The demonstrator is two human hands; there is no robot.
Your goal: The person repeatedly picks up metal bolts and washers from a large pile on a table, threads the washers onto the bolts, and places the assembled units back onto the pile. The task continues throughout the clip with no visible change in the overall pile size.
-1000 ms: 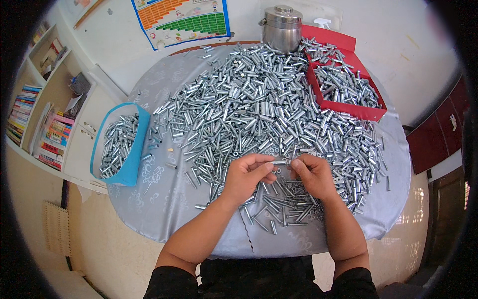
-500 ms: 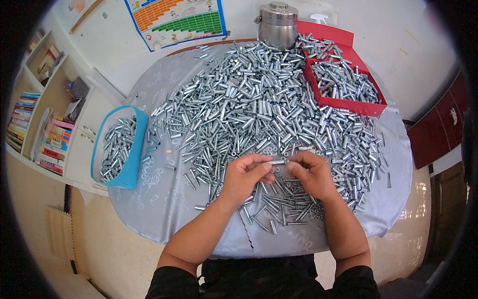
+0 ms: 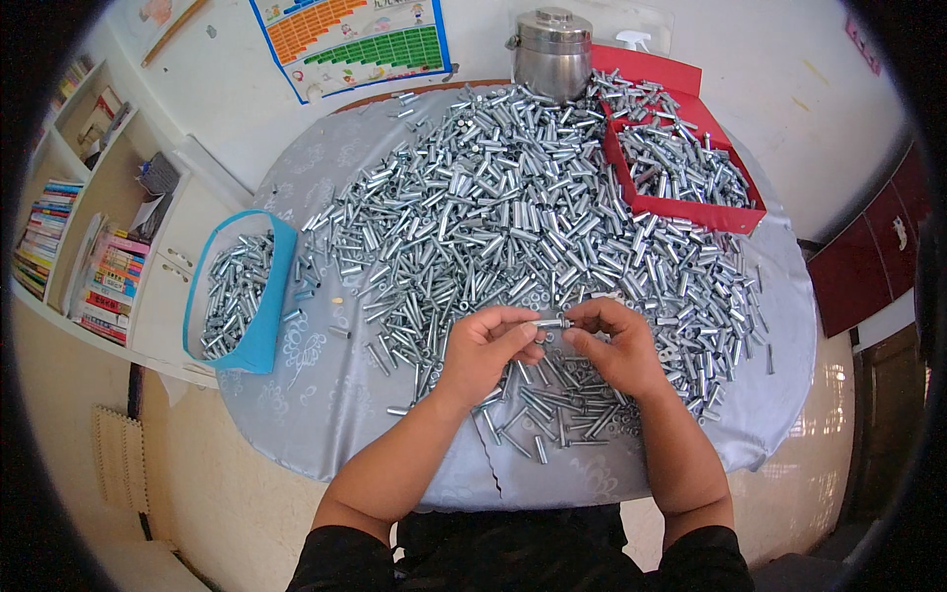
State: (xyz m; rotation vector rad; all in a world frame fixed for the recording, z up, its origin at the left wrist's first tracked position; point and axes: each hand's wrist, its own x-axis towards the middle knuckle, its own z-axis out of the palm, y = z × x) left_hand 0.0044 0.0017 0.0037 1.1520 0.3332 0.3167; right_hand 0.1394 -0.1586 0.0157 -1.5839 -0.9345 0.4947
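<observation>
Over the near part of a large heap of metal parts, both my hands are closed in pinches around one small silver expansion bolt [image 3: 550, 324]. Thumb and fingers of my left hand [image 3: 490, 347] grip its left end. At its other end, where a wider ring-like part shows, are the fingertips of my right hand [image 3: 619, 345]. Loose bolts [image 3: 552, 405] and small washers lie below and between my wrists. Beyond my hands spreads the heap of shiny metal sleeves [image 3: 493, 207].
A blue fabric bin [image 3: 258, 331] at the left holds similar parts. At the far right an open red box [image 3: 695, 211] is full of them. Behind the heap stands a lidded steel pot [image 3: 552, 59]. A silvery cloth [image 3: 345, 424] covers the round table.
My right fingers have shifted slightly at the bolt's right end, and a wider ring-like part now shows there. My left hand keeps its grip. The view has moved a little.
</observation>
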